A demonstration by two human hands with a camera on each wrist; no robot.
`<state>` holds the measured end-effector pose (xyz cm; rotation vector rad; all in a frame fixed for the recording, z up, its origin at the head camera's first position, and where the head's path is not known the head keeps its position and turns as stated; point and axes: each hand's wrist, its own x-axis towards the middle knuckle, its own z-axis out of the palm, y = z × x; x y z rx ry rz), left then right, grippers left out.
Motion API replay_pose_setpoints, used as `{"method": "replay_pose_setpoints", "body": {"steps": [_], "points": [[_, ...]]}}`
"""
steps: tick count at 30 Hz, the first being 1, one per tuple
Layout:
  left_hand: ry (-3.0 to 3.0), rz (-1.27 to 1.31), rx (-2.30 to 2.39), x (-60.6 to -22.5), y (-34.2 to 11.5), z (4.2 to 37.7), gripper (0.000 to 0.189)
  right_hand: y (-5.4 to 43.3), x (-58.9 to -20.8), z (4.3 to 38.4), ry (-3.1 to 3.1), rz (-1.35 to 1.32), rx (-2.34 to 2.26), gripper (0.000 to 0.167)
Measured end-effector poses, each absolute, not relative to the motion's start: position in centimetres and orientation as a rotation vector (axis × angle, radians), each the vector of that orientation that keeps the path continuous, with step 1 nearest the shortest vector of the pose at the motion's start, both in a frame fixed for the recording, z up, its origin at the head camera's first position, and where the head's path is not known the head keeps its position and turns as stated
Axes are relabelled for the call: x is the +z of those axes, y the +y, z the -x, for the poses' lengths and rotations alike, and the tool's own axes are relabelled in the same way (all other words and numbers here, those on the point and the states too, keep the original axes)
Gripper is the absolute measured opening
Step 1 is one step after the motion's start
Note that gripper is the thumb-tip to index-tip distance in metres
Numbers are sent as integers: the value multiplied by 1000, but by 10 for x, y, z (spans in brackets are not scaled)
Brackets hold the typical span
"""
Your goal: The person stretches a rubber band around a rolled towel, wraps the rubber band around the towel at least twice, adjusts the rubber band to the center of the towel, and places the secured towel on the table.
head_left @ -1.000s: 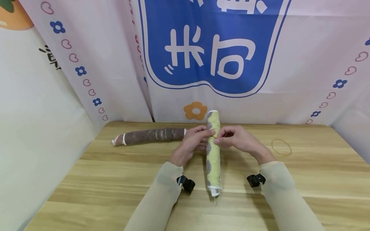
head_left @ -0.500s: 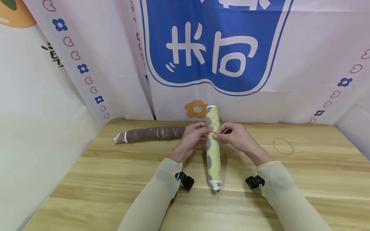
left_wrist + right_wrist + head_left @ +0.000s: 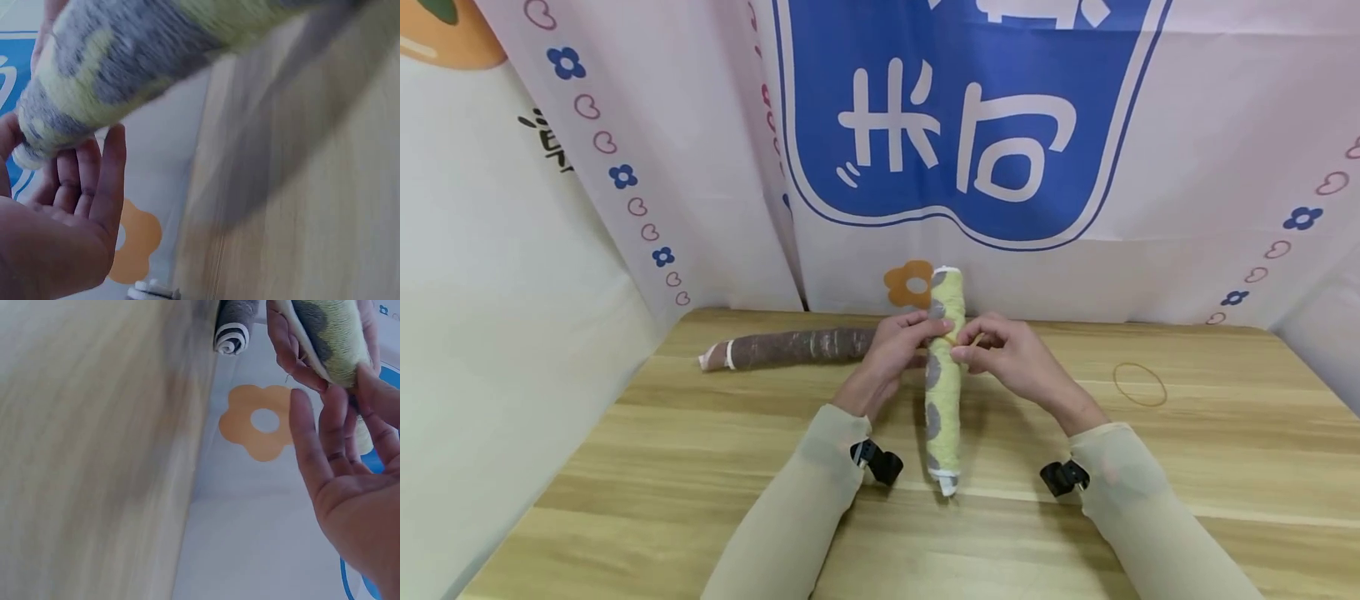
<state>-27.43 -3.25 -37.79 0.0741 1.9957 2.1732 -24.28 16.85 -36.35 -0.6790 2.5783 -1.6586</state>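
Observation:
A yellow towel with grey spots, rolled into a long tube point(image 3: 945, 400), is held up between both hands in the head view. My left hand point(image 3: 895, 346) grips it from the left around its upper half, thumb on top and fingers curled underneath. From the right, my right hand point(image 3: 1011, 354) pinches a thin yellow rubber band point(image 3: 951, 339) that crosses the roll by the left thumb. In the left wrist view the spotted side of the roll point(image 3: 131, 56) is close up, above the wooden table. The band's far side is hidden behind the roll.
A second rolled towel point(image 3: 797, 346), brown with a white stripe, lies at the back left of the wooden table point(image 3: 700, 483), partly behind the left hand. Another rubber band point(image 3: 1139, 384) lies on the right. A printed cloth point(image 3: 842, 267) hangs behind the table's back edge.
The yellow roll has been lifted a little, and its near end has swung slightly left. The rubber band at its middle now shows more clearly, drawn toward the right hand.

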Motion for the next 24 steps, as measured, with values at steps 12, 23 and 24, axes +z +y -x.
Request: {"method": "replay_pose_setpoints", "body": {"steps": [12,23,24], "points": [[2116,9,2352,-376,-23,270,19,162,-363,239,2577,819,-1578,8],[2211,-67,2370,-378,-11,266,20,143,-351,228,2959,417,-1372,28],[2200,-87,2364,-379,-11,267,21,145,-350,228,2940,418,-1395,26]]}}
